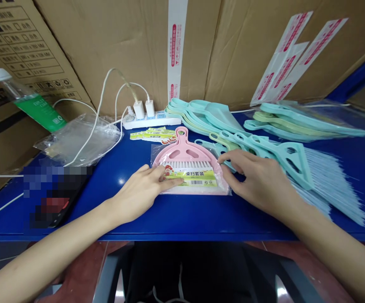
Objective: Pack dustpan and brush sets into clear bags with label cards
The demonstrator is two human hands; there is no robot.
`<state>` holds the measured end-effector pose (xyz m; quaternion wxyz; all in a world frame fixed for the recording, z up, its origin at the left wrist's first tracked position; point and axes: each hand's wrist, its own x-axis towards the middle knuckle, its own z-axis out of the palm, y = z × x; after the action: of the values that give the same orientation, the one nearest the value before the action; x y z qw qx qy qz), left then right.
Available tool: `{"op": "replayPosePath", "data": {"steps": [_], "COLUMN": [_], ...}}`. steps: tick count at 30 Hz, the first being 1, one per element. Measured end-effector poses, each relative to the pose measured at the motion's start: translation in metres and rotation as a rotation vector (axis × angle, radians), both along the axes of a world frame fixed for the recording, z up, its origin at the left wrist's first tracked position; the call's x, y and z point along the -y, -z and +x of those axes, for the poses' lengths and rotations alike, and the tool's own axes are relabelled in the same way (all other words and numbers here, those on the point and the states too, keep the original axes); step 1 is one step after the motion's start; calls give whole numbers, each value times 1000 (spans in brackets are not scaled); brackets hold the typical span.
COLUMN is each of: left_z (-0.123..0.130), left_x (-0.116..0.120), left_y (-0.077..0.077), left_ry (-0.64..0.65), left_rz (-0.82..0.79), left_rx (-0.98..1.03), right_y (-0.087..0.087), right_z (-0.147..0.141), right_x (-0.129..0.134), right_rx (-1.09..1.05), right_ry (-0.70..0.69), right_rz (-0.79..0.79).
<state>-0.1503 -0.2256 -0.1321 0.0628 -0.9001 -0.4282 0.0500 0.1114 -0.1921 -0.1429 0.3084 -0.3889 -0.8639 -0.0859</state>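
A pink dustpan and brush set [186,150] lies flat in a clear bag on the blue table, its handle pointing away from me. Across the white bristles is a yellow-green label [198,173] with a mushroom picture and a barcode. My left hand [144,187] grips the bag's left side, its thumb stretched over the label and its fingers curled at the edge. At the opposite edge, my right hand [255,179] rests with thumb and forefinger apart, touching the bag; its other fingers are partly hidden. Loose turquoise brushes [296,164] lie beyond the right hand.
Turquoise and green dustpans [215,115] are stacked behind, with more bagged pans [315,120] at right. Spare labels [154,134] lie before a power strip [157,121] with white cables. Clear bags [81,136], a bottle [37,109] and a blurred dark device [72,189] are at left.
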Motion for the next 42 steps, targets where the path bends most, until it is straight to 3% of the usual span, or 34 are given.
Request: {"op": "replayPosePath", "data": {"steps": [2,4,7,11,19,37,42], "left_z": [1,1,1,0,0,5,1], "left_x": [0,1,2,3,4,-2,-1], "left_y": [-1,-1,-2,-1,0,-4,-3], "left_ry": [-3,2,14,22,37,37,39], "left_rz": [8,21,31,28,17,-39,-22], "left_rx": [-8,-5,6,34,52,-33,8], "right_y": [-6,-13,-19,-12,-1,-2,-4], "right_z": [-4,-12,-25,-32,-24,-24,-20], "right_x": [0,0,-2,-9,-11,-8,-9], "right_rx": [98,227,366,399,249,270,245], "right_ry": [-56,-204,-410,-492,-492,-437,-435], "right_rz": [142,226,199,84,-98,55,14]}}
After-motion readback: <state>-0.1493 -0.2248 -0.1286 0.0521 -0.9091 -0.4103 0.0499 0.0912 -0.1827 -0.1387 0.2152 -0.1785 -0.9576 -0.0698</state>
